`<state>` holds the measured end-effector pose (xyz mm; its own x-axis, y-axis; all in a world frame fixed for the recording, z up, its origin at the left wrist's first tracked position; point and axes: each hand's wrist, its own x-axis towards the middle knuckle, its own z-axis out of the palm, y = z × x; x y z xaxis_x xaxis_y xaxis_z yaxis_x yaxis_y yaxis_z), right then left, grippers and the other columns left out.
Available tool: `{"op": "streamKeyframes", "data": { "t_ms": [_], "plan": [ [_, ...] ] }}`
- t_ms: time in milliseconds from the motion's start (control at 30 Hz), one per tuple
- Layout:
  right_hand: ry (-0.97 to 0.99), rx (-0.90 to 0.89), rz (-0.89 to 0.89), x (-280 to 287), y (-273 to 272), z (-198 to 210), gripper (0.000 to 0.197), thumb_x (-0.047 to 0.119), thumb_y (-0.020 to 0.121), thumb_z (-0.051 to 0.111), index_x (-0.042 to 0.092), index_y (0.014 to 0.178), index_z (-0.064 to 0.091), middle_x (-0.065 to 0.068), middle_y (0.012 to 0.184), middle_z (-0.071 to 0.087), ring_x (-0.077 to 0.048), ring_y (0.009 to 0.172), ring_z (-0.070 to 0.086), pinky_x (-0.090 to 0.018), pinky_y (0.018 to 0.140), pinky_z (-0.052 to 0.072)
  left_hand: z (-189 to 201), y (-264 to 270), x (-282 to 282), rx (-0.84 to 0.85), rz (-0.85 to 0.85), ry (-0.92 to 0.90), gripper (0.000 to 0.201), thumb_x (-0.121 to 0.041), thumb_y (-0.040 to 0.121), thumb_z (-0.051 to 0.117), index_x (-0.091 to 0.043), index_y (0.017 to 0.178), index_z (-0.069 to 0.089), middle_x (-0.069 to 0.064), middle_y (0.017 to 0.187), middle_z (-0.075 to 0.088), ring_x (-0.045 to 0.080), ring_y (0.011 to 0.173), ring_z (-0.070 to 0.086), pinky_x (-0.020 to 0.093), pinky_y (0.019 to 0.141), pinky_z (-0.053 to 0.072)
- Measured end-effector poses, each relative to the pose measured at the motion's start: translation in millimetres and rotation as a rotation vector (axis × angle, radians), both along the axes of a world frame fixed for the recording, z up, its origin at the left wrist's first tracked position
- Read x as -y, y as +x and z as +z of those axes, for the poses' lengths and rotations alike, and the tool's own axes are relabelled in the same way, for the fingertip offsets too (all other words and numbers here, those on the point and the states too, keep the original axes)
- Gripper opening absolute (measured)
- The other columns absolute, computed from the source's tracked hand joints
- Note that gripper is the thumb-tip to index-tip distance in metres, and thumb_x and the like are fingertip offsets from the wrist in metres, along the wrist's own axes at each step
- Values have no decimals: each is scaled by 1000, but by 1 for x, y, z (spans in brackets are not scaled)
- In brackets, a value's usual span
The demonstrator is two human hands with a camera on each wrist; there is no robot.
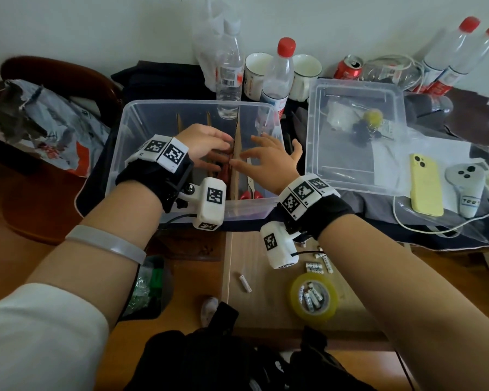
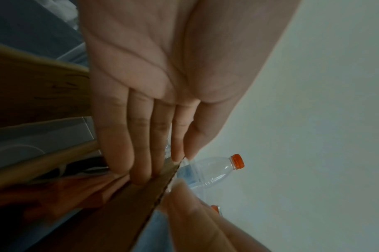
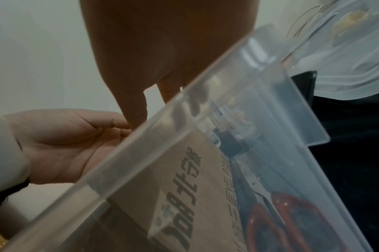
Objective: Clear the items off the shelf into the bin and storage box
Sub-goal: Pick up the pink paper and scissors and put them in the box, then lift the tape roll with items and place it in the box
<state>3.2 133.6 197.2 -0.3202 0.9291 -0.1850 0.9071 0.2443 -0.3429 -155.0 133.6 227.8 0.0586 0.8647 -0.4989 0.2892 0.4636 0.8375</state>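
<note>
Clear, glossy plastic forms the storage box point(image 1: 141, 131), a deep rectangular tub with rounded corners standing on dark cloth point(image 1: 158, 77) at the back edge of the wooden table point(image 1: 266, 314). Its matching flat lid point(image 1: 356, 94) lies just to the right, carrying a small bag and a yellow and black trinket. Upright inside the box stands a sheet of brown corrugated cardboard point(image 1: 237, 159), matte and printed with dark characters, running from the near wall toward the far wall and splitting the box in two. The left hand point(image 1: 203, 142) reaches over the near rim with its wrist level, fingers point(image 2: 141, 153) straight and held together, their tips laid against the left face of the cardboard; it grips nothing. The right hand point(image 1: 268, 162) comes in from the other side, fingers spread and extended, fingertips at the cardboard's top edge, likewise holding nothing. Red-handled scissors point(image 1: 250, 190) with a pale metal blade lie on the box floor in the right half, against the near wall. Behind the box stand clear ribbed water bottles point(image 1: 277, 77) with red caps and two white mugs point(image 1: 256, 71). On the table's near part lie a roll of yellowish tape point(image 1: 314, 297) ringed round small white batteries point(image 1: 311, 299).
</note>
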Motion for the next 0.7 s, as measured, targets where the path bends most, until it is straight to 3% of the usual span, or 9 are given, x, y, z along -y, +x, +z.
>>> {"op": "streamKeyframes", "data": {
  "t_ms": [100, 367, 467, 533, 600, 700],
  "plan": [
    [-6, 2, -11, 0, 0, -1, 50, 63, 86, 39, 34, 118, 65, 2, 154, 33, -16, 146, 16, -60, 112, -10, 0, 4, -1, 19, -26, -16, 27, -10, 91, 50, -14, 116, 59, -1, 93, 64, 12, 77, 65, 21, 59, 57],
    [9, -43, -57, 0, 4, -2, 50, 62, 85, 41, 33, 116, 66, 2, 152, 36, -16, 143, 23, -57, 113, -5, 3, 4, -1, -30, -4, 21, 28, -11, 91, 51, -12, 117, 60, -3, 89, 63, 10, 75, 64, 20, 57, 56],
    [54, -176, -79, 3, 14, -1, 43, 58, 86, 46, 30, 111, 68, 3, 144, 46, -14, 136, 36, -53, 115, 9, 11, 6, 4, -72, 29, 97, 27, -13, 91, 51, -13, 116, 60, -5, 85, 64, 7, 69, 60, 16, 54, 54],
    [102, -404, -80, 8, 27, 0, 34, 45, 86, 55, 21, 104, 72, -2, 121, 62, -12, 112, 55, -45, 107, 34, 19, 15, 11, -63, 23, 166, 24, -14, 91, 50, -16, 112, 62, -6, 84, 65, 6, 65, 58, 13, 52, 51],
    [80, -615, -100, 17, 46, 2, 23, 31, 86, 61, 12, 92, 72, 0, 87, 66, -5, 76, 59, -33, 84, 50, 24, 33, 23, 6, -28, 195, 19, -15, 91, 49, -17, 105, 62, -5, 83, 65, 6, 62, 57, 14, 51, 50],
    [-34, -722, -114, 34, 83, -1, 13, 23, 88, 60, 20, 76, 64, 5, 62, 61, 1, 47, 56, -16, 56, 47, 21, 72, 42, 115, -174, 174, 16, -13, 92, 48, -19, 91, 63, -2, 78, 64, 4, 57, 58, 16, 50, 49]
  ]
}}
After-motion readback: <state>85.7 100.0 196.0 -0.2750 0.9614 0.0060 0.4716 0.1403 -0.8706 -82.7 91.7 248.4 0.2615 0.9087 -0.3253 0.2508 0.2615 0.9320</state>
